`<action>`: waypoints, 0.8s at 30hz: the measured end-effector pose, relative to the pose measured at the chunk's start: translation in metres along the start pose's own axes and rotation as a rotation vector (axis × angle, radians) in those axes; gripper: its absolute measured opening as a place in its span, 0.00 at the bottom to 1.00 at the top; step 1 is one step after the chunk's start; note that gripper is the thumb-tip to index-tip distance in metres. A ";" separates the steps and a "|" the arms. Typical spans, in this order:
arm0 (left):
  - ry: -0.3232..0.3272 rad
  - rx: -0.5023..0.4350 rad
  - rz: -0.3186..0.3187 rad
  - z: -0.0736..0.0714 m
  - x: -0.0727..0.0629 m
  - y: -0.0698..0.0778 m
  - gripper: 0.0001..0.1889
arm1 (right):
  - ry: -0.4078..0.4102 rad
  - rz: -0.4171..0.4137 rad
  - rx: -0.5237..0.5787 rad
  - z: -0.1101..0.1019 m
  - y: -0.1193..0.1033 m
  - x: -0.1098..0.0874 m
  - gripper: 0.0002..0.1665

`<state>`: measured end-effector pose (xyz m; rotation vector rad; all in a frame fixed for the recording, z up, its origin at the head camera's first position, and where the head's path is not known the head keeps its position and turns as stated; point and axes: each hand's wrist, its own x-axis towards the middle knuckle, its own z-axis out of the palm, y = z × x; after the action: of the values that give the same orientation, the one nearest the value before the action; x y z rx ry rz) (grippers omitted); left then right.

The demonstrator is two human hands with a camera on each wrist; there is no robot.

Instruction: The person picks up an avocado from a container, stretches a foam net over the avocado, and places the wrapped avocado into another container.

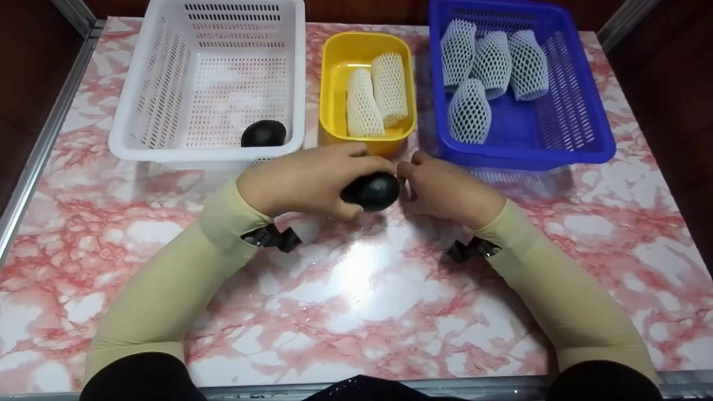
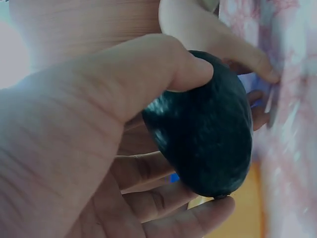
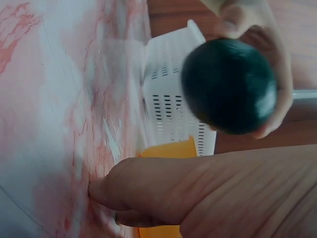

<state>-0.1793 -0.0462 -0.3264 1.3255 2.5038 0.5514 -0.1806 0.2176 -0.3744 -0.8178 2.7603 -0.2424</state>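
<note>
Avocado (image 1: pixel 379 192) | grasped in left hand (image 1: pixel 312 181), above tabletop (image 1: pixel 390 317) near tub (image 1: pixel 327 89) | left wrist view: long axis runs down frame, stem end by a fingertip (image 2: pixel 222 210) | right hand (image 1: pixel 448 189): relaxed, fingers loosely bent

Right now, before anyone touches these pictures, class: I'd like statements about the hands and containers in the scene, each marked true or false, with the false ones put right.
1. The left hand holds a dark fruit. True.
2. The right hand holds a dark fruit as well. False: no fruit is in that hand.
3. The yellow container stands between the white basket and the blue basket. True.
4. Three dark fruits lie in the white basket. False: just one fruit shows there.
5. Four net sleeves are in the blue basket. True.
6. The yellow container has nothing in it. False: two white sleeves are inside.
</note>
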 end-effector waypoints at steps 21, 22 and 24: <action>-0.118 -0.044 -0.028 0.041 0.026 -0.001 0.34 | 0.010 -0.006 -0.007 0.001 0.002 0.001 0.24; -0.118 -0.045 -0.028 0.041 0.026 -0.002 0.34 | 0.007 -0.003 -0.007 0.001 0.002 0.001 0.24; -0.122 -0.046 -0.027 0.041 0.026 -0.002 0.34 | 0.002 0.003 -0.005 0.001 0.002 0.002 0.25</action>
<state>-0.1790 -0.0174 -0.3652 1.2676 2.3928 0.5041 -0.1828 0.2182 -0.3759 -0.8144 2.7646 -0.2357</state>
